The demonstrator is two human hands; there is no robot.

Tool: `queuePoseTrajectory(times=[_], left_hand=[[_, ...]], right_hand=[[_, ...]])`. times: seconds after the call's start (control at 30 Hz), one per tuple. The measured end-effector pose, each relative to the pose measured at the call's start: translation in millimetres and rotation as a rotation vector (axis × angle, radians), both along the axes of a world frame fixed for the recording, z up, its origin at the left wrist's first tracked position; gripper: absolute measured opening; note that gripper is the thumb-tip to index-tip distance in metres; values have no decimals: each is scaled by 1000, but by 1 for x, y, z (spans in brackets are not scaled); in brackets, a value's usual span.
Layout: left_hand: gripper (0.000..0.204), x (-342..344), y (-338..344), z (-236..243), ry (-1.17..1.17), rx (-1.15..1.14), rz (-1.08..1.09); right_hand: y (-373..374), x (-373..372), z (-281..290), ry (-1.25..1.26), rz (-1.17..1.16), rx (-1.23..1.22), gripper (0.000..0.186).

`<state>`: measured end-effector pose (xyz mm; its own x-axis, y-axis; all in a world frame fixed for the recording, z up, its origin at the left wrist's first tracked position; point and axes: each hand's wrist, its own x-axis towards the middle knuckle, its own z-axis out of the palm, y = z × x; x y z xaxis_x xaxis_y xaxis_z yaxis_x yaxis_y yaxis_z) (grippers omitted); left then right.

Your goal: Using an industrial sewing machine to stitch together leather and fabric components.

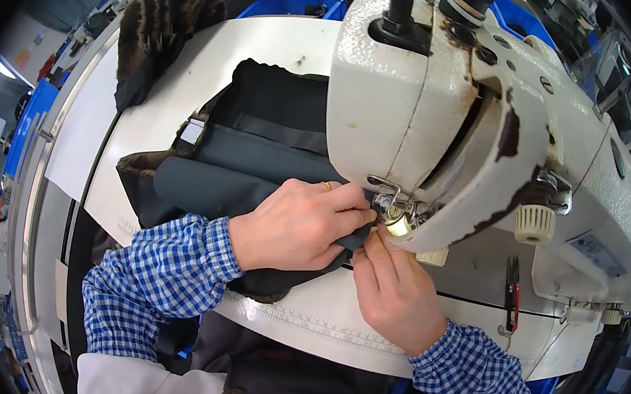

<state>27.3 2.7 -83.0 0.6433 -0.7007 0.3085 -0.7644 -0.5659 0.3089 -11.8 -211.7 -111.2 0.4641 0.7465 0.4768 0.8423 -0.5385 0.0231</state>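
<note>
A white sewing machine with chipped paint stands over the table, its lit needle area just beyond my fingertips. Dark grey fabric with brown fur edges lies folded to the left of the machine and runs in under its head. My left hand is closed on the fabric's edge, thumb and fingers pinched near the needle. Close by on the right, my right hand has its fingers pressed together at the same edge, beside the lit spot. The machine's head and my fingers hide the exact stitching point.
Red-handled thread snips lie on the table to the right. A striped brown fur piece rests at the far left. Blue bins stand behind the white tabletop. A printed ruler scale runs along the near edge.
</note>
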Motion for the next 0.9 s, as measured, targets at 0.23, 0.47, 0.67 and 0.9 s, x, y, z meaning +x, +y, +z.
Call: queuePoseTrajectory(times=[0.23,0.47,0.67,0.9], left_hand=[[44,5,-1,0,-14,10,-27],[43,6,-3,2,-23,25,-29],[47,5,0,2,-37,58,-32],[49,3,9,-6,-8,106,-35]], right_hand=[[1,-5,2,68,-54,24,21],[2,-3,1,76,-66,52,18],[3,-3,3,70,-71,63,19],[1,-5,3,92,-70,59,22]])
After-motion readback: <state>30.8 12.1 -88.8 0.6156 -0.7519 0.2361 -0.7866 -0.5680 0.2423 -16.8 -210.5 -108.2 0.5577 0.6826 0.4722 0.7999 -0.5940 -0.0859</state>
